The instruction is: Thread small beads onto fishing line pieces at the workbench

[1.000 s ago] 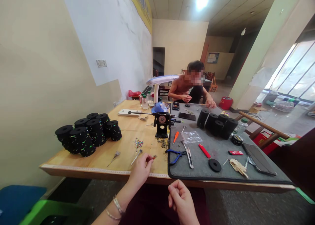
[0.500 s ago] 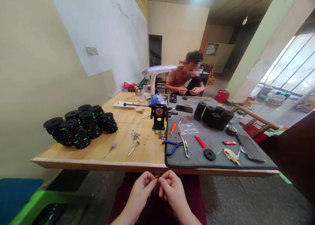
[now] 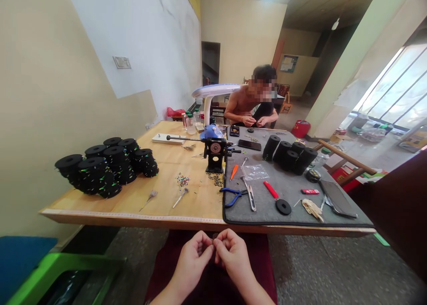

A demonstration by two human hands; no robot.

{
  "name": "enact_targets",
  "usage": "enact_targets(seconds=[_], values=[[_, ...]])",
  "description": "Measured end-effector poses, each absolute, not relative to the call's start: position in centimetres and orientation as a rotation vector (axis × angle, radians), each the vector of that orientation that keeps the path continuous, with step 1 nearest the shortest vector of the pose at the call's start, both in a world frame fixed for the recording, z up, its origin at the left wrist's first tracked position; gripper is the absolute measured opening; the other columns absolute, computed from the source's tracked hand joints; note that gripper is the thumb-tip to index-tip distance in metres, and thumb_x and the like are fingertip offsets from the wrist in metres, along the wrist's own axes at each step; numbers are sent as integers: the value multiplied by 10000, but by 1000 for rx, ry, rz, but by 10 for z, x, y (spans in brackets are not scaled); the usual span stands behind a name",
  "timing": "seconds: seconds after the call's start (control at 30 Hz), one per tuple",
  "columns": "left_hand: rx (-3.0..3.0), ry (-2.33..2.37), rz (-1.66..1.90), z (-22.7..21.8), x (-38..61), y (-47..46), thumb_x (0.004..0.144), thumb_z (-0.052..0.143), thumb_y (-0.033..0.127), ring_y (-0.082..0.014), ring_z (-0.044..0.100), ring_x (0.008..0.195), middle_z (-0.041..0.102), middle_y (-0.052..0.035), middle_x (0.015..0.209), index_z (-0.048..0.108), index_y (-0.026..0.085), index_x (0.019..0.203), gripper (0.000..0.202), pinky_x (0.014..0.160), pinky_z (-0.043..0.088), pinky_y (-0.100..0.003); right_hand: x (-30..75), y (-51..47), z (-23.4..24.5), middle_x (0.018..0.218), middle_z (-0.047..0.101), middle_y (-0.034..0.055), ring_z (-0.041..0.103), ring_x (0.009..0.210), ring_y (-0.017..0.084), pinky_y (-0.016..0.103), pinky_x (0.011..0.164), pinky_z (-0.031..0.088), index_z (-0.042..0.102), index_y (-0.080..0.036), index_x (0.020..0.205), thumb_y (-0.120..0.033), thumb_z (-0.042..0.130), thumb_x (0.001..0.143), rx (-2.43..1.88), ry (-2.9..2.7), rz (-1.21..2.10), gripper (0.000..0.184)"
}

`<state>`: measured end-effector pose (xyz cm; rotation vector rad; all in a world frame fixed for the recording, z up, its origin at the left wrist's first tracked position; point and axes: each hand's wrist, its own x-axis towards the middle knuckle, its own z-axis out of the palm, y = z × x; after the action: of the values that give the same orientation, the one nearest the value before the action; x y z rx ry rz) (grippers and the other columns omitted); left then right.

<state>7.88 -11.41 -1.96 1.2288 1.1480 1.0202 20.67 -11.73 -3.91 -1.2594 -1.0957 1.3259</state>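
Pinching: bare left hand (image 3: pixel 196 255) and bare right hand (image 3: pixel 232 254) meet at the fingertips on a tiny item (image 3: pixel 214 237), mostly hidden, can't identify. Both sit just off the near edge of the pale wooden table (image 3: pixel 198 207), over dark-red cloth (image 3: pixel 213 291); open room left and right. Orange patch visible earlier, now hidden.
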Motion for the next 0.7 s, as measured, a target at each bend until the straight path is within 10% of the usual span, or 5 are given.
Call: enact_targets(seconds=[0.3,0.7], values=[[713,920,1000,-22,81,-114,692,744,344,-140,591,635,602,23,735,562,195,917,326,648,501,-301,205,-114,-48,375,473,-84,301,319,47,170,366,214,476,-188,701,-574,662,701,-1170,-967,1449,428],[779,1045,1017,-37,78,-110,682,746,389,-100,480,561,576,28,603,598,155,738,282,542,391,-220,207,-119,-41,382,488,-75,271,333,41,182,385,170,466,-190,672,-540,647,717,-1268,-928,1511,396]])
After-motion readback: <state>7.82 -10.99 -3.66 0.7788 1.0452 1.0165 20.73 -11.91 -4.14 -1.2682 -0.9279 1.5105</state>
